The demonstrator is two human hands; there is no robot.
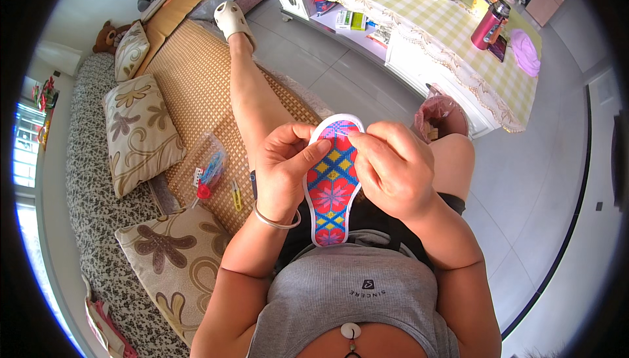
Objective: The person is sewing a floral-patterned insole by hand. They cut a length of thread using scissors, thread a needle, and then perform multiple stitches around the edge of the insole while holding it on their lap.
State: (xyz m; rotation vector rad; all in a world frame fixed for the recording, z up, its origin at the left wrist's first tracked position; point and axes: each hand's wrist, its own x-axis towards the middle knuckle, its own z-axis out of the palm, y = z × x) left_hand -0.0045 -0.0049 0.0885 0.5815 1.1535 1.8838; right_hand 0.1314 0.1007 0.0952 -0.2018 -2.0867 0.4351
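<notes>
An insole (pixel 333 184) with a white rim and a bright cross-stitch pattern of red, pink, blue and yellow stands upright above my lap. My left hand (pixel 283 161) grips its upper left edge, with the thumb on the patterned face and the fingers behind. My right hand (pixel 400 168) is closed in a pinch at its upper right edge, against the pink top part. A thin pale line runs by those fingertips, maybe thread, but whatever they pinch is too small to make out. A bangle circles my left wrist.
On the woven sofa mat (pixel 190 82) to my left lie a clear bag of coloured thread (pixel 213 164) and yellow-handled snips (pixel 236 195). Patterned cushions (pixel 144 132) line the sofa back. A checked-cloth table (pixel 419 23) holds a red thermos (pixel 490 25). A lined bin (pixel 442 117) stands beside my right knee.
</notes>
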